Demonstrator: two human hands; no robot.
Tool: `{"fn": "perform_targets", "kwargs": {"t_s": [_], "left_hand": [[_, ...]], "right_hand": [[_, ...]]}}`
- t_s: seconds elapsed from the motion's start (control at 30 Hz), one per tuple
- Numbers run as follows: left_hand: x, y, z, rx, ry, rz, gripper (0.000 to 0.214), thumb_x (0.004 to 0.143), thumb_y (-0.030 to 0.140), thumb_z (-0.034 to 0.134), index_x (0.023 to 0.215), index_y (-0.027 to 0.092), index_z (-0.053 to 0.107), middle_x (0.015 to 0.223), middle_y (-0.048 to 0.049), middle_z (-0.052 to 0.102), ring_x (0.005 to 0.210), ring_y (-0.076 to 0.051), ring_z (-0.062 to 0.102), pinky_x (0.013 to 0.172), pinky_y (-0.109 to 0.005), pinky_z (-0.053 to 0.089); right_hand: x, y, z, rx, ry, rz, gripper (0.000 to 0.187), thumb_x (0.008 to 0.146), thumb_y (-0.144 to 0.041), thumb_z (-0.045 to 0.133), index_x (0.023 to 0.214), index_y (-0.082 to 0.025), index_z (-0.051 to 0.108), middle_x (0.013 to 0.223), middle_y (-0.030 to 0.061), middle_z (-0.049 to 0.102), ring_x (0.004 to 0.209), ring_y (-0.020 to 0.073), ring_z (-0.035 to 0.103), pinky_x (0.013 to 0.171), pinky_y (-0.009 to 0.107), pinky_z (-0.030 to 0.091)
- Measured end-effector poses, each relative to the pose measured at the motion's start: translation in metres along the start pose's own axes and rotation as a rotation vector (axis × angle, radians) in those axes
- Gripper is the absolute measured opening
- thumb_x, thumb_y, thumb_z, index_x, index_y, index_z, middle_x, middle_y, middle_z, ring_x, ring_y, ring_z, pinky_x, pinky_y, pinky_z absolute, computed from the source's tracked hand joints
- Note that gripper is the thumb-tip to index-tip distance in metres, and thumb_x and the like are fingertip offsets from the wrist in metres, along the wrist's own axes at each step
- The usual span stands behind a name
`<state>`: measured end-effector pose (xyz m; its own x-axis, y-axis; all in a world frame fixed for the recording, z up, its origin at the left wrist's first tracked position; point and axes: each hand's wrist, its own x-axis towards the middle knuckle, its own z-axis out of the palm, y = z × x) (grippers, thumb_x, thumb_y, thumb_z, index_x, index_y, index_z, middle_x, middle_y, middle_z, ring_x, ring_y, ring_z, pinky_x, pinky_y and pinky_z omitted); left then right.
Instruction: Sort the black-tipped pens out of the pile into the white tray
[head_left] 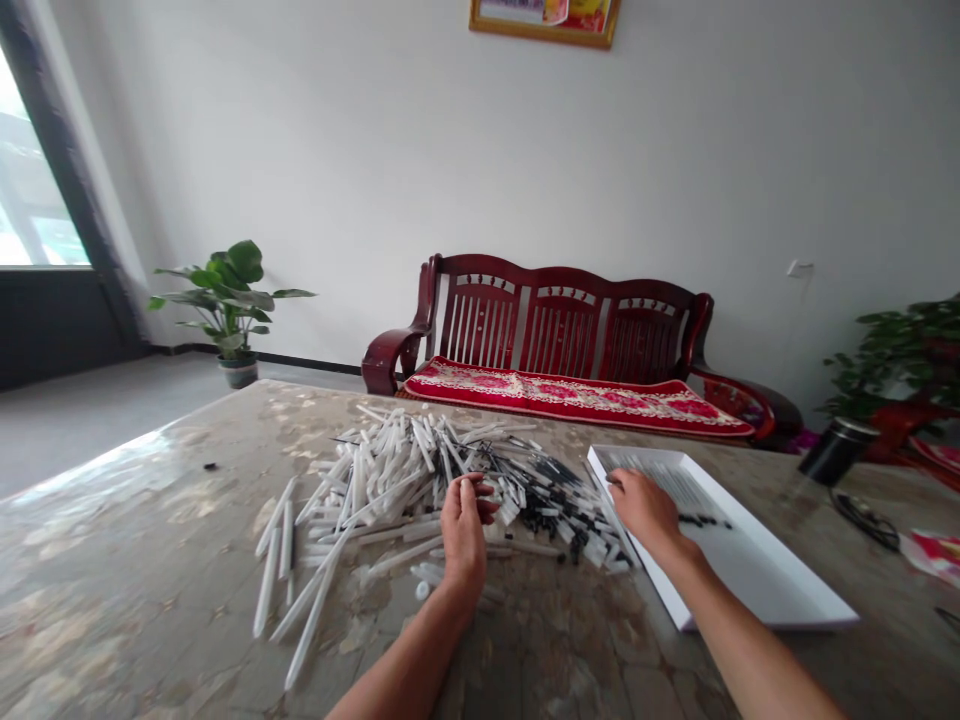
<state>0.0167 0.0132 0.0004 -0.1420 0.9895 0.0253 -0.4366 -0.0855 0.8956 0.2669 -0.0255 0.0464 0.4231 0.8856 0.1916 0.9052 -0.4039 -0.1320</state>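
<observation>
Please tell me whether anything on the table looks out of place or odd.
One small dark piece looks stray: it lies alone on the left side of the table, well apart from the loose heap of white tubes. It is too small to identify. I see no obvious damage.

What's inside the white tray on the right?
In the far part of the white tray, slim translucent rods lie side by side, with black tips at their near ends. The right hand covers part of the left side; anything beneath cannot be seen.
</observation>
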Motion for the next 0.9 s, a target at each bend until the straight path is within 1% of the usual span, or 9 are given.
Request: {"fn": "perform_targets", "kwargs": {"t_s": [0.1,0.13,0.17,0.23,0.3,0.47,0.6,0.77,0.9], "left_hand": [[0.003,-0.001,-0.001,0.005,0.024,-0.004,0.039,0.083,0.058,0.05,0.092,0.02,0.059,0.075,-0.0003,0.064,0.055,-0.013,0.057,0.048,-0.023,0.041],[0.004,-0.002,-0.001,0.008,0.024,-0.006,0.039,0.083,0.057,0.05,0.091,0.021,0.059,0.075,-0.0001,0.064,0.054,-0.012,0.057,0.047,-0.023,0.041],[0.004,-0.002,-0.001,0.011,0.021,-0.004,0.038,0.083,0.056,0.05,0.091,0.021,0.06,0.074,0.0,0.064,0.054,-0.012,0.057,0.047,-0.023,0.041],[0.003,-0.001,-0.001,0.015,0.016,0.009,0.037,0.084,0.055,0.049,0.092,0.02,0.059,0.075,-0.0001,0.064,0.053,-0.011,0.056,0.047,-0.022,0.041],[0.003,0.001,-0.002,0.019,0.022,0.022,0.037,0.084,0.054,0.05,0.092,0.019,0.059,0.075,-0.0003,0.064,0.052,-0.011,0.056,0.046,-0.022,0.041],[0.008,0.005,-0.004,0.024,0.086,0.036,0.034,0.085,0.05,0.049,0.092,0.018,0.058,0.074,0.0,0.064,0.052,-0.01,0.057,0.046,-0.021,0.041],[0.014,0.006,-0.006,0.035,0.121,0.059,0.028,0.087,0.043,0.047,0.092,0.018,0.058,0.074,0.0004,0.063,0.052,-0.01,0.056,0.047,-0.021,0.042],[0.019,0.006,-0.008,0.044,0.162,0.067,0.025,0.087,0.04,0.046,0.092,0.018,0.058,0.075,0.0002,0.063,0.052,-0.01,0.056,0.048,-0.021,0.042],[0.022,0.006,-0.011,0.04,0.197,0.085,0.027,0.088,0.041,0.044,0.093,0.018,0.057,0.075,0.0,0.062,0.051,-0.01,0.056,0.046,-0.022,0.042]], "right_hand": [[-0.017,-0.038,0.007,0.068,-0.016,-0.159,0.024,0.089,-0.025,0.052,0.103,-0.028,0.07,0.111,0.0014,0.069,0.098,0.0165,0.064,0.074,0.023,0.04],[-0.022,-0.051,0.01,0.102,-0.013,-0.224,0.024,0.089,-0.023,0.052,0.104,-0.028,0.07,0.11,0.0013,0.069,0.098,0.016,0.064,0.075,0.023,0.04],[-0.026,-0.063,0.014,0.12,-0.017,-0.256,0.024,0.089,-0.022,0.052,0.103,-0.027,0.071,0.108,0.0013,0.07,0.097,0.0158,0.064,0.075,0.023,0.041],[-0.031,-0.083,0.02,0.138,-0.021,-0.283,0.024,0.088,-0.021,0.054,0.102,-0.027,0.071,0.106,0.0014,0.07,0.095,0.0159,0.065,0.074,0.023,0.041],[-0.033,-0.099,0.026,0.145,-0.028,-0.28,0.024,0.088,-0.021,0.054,0.102,-0.027,0.071,0.107,0.0015,0.07,0.096,0.016,0.064,0.075,0.023,0.041],[-0.033,-0.124,0.031,0.167,-0.029,-0.284,0.024,0.091,-0.024,0.052,0.107,-0.027,0.069,0.11,0.0017,0.068,0.097,0.016,0.064,0.077,0.024,0.042],[-0.037,-0.141,0.032,0.174,-0.04,-0.324,0.021,0.09,-0.031,0.055,0.108,-0.029,0.068,0.11,0.0013,0.067,0.1,0.0165,0.063,0.076,0.024,0.042],[-0.04,-0.155,0.032,0.156,-0.068,-0.382,0.021,0.089,-0.034,0.058,0.106,-0.028,0.068,0.11,0.0032,0.066,0.101,0.0176,0.061,0.078,0.025,0.042],[-0.045,-0.163,0.03,0.145,-0.085,-0.446,0.02,0.089,-0.034,0.056,0.104,-0.027,0.068,0.109,0.0035,0.066,0.103,0.0179,0.06,0.08,0.025,0.043]]}}
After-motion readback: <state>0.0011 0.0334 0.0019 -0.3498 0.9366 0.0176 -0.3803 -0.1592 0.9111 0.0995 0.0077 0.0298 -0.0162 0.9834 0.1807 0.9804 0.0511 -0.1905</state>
